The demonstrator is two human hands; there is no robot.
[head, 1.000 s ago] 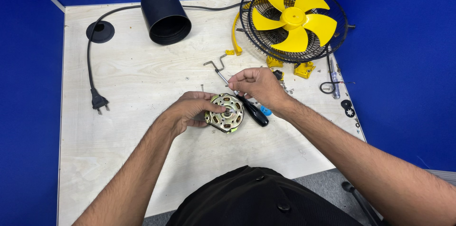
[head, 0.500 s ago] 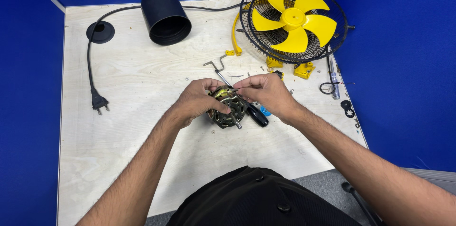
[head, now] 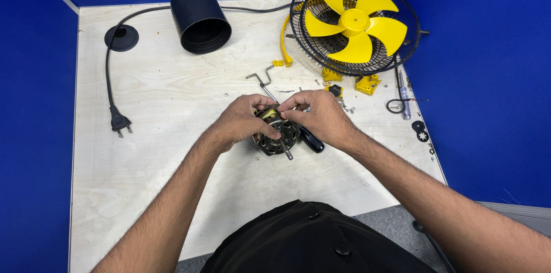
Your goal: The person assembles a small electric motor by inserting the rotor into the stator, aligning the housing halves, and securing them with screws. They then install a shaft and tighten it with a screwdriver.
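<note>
Open tabletop (head: 172, 152) left and near; blocked beyond by black housing (head: 201, 18), fan cage (head: 356, 23), and small yellow parts (head: 367, 84) right.

Workshop booth: plywood bench (head: 172, 106), blue partition walls (head: 482, 78), dismantled fan parts (head: 356, 23).

No packages, labels, signs or screens observed.
Inspection of the head view finds no box, wrapper, sticker, printed sign or display anywhere on the worktop or on the surrounding walls.
</note>
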